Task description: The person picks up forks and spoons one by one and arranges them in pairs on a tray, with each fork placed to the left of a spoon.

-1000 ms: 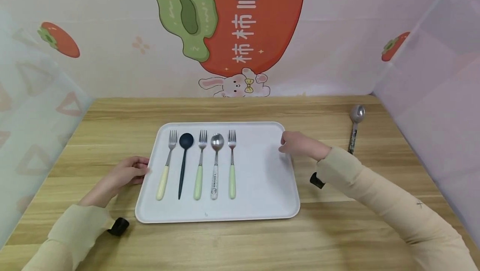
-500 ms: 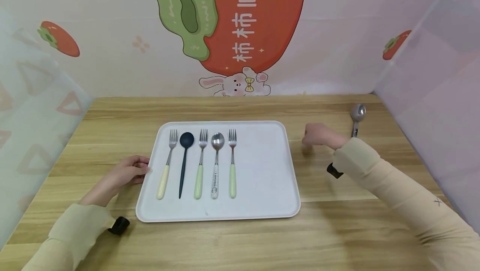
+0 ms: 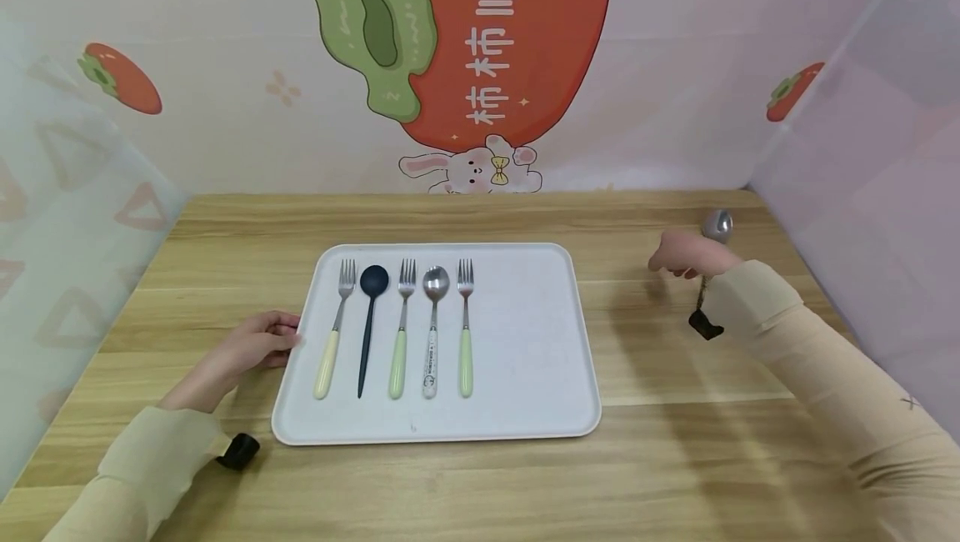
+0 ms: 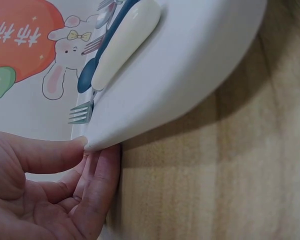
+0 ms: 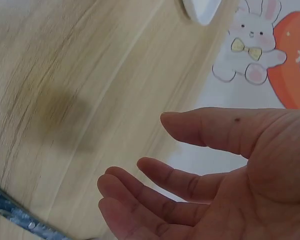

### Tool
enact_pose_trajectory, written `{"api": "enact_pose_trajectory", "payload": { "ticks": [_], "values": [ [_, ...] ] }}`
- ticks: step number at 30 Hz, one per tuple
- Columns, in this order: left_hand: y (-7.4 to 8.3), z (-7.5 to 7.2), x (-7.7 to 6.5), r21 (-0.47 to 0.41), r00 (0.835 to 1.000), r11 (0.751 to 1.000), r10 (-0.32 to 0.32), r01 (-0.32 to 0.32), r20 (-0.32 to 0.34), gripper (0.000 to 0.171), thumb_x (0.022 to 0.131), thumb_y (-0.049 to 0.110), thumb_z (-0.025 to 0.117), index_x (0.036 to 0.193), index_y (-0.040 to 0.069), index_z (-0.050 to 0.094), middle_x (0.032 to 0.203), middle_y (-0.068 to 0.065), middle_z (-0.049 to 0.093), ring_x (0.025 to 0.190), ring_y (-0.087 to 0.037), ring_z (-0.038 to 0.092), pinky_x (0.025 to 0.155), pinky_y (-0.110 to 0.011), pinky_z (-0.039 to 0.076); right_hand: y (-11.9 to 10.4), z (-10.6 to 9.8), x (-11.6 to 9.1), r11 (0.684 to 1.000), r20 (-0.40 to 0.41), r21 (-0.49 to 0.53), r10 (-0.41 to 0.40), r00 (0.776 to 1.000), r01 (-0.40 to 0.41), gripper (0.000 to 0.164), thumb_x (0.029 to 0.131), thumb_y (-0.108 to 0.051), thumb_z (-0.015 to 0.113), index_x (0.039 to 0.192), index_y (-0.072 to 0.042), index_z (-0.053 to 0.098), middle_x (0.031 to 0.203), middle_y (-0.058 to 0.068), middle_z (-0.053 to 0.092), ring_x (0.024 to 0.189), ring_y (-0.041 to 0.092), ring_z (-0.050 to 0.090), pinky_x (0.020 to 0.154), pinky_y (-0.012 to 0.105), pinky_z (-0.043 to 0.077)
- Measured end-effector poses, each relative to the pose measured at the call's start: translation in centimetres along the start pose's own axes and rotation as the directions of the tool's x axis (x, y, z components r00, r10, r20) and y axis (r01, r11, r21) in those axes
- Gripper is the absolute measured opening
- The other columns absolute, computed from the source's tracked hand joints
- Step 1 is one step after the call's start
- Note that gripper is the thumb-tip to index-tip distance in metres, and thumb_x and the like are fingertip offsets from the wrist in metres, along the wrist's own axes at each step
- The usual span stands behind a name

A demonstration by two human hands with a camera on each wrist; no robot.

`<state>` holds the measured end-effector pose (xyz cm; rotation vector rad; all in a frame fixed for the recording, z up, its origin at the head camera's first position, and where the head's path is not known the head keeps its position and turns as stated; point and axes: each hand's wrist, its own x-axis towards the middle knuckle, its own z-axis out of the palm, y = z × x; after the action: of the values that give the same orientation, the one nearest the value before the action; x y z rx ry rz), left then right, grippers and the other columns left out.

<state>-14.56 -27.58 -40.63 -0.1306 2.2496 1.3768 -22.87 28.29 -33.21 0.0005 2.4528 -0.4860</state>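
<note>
My left hand pinches the left rim of a white tray; the left wrist view shows the thumb on top of the rim and fingers underneath. On the tray lie a cream-handled fork, a black spoon, a green-handled fork, a silver spoon and another green-handled fork, side by side. Over the table at the right, my right hand holds nothing, thumb and fingers apart. Beside it lies a metal spoon, its patterned handle partly hidden by the arm.
The wooden table runs around the tray on all sides. A printed back wall and side walls close it in. Black straps show at both wrists.
My right hand has moved right, from the tray's right edge to beside the metal spoon. The left hand stays at the tray's left rim, and the cutlery on the tray has not moved.
</note>
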Motion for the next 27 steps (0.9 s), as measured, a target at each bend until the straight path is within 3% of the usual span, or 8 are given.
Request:
{"api": "enact_pose_trajectory", "payload": {
  "ticks": [7,12,15,19,21,24,27],
  "values": [
    [0.1,0.0,0.0,0.005,1.0,1.0,0.0,0.0,0.003,0.042,0.092,0.002,0.047,0.123,-0.019,0.03,0.092,-0.006,0.05,0.075,-0.006,0.053,0.066,-0.023,0.051,1.7,-1.0,0.2,0.995,0.01,0.092,0.041,0.999,-0.042,0.016,0.088,-0.013,0.047,0.081,0.001,0.042,0.058,-0.001,0.038,0.055,0.013,0.039,0.065,0.033,0.045],
    [0.1,-0.1,0.0,-0.002,1.0,1.0,0.004,-0.004,0.005,0.042,0.091,0.002,0.048,0.122,-0.019,0.03,0.091,-0.005,0.05,0.074,-0.005,0.052,0.065,-0.022,0.051,2.7,-1.5,0.5,0.988,0.0,0.13,0.082,0.997,-0.081,0.02,0.089,-0.011,0.046,0.092,0.009,0.045,0.057,-0.001,0.039,0.053,0.011,0.04,0.061,0.03,0.045],
    [0.1,-0.1,0.0,-0.004,1.0,1.0,-0.001,0.001,0.0,0.042,0.091,0.003,0.049,0.123,-0.019,0.03,0.09,-0.004,0.05,0.074,-0.005,0.052,0.065,-0.022,0.051,3.2,-1.6,0.5,0.982,-0.018,0.168,0.093,0.996,-0.089,0.021,0.087,-0.01,0.047,0.092,0.01,0.046,0.056,-0.001,0.04,0.053,0.011,0.041,0.058,0.027,0.045],
    [0.0,0.0,0.1,-0.003,1.0,1.0,-0.009,0.009,-0.006,0.042,0.091,0.002,0.049,0.123,-0.019,0.03,0.09,-0.004,0.049,0.073,-0.005,0.052,0.065,-0.022,0.051,3.9,-1.7,0.4,0.976,-0.044,0.208,0.077,0.996,-0.066,0.015,0.086,-0.008,0.049,0.073,0.0,0.046,0.053,-0.002,0.04,0.051,0.01,0.041,0.057,0.027,0.045],
    [0.1,-0.1,0.0,-0.006,1.0,1.0,-0.01,0.01,-0.006,0.043,0.091,0.002,0.049,0.123,-0.019,0.03,0.09,-0.004,0.049,0.073,-0.005,0.052,0.065,-0.022,0.051,4.4,-1.7,0.3,0.972,-0.061,0.228,0.078,0.995,-0.062,0.017,0.086,-0.009,0.049,0.071,-0.003,0.043,0.053,-0.003,0.039,0.052,0.011,0.041,0.06,0.03,0.046],
    [0.1,-0.1,0.0,-0.005,1.0,1.0,-0.009,0.009,-0.003,0.042,0.091,0.002,0.049,0.123,-0.019,0.03,0.09,-0.004,0.049,0.073,-0.005,0.052,0.065,-0.022,0.051,5.4,-1.6,0.2,0.962,-0.09,0.264,0.09,0.992,-0.064,0.018,0.087,-0.012,0.048,0.084,0.005,0.044,0.067,0.006,0.046,0.063,0.019,0.046,0.068,0.037,0.046],
    [0.2,-0.1,-0.1,0.0,1.0,1.0,-0.006,0.006,-0.003,0.042,0.091,0.002,0.048,0.123,-0.019,0.03,0.091,-0.005,0.049,0.074,-0.005,0.052,0.065,-0.022,0.051,6.4,-1.4,0.2,0.951,-0.108,0.301,0.112,0.988,-0.075,0.032,0.087,-0.016,0.047,0.102,0.012,0.04,0.085,0.015,0.046,0.076,0.026,0.046,0.074,0.042,0.044]
  ]
}}
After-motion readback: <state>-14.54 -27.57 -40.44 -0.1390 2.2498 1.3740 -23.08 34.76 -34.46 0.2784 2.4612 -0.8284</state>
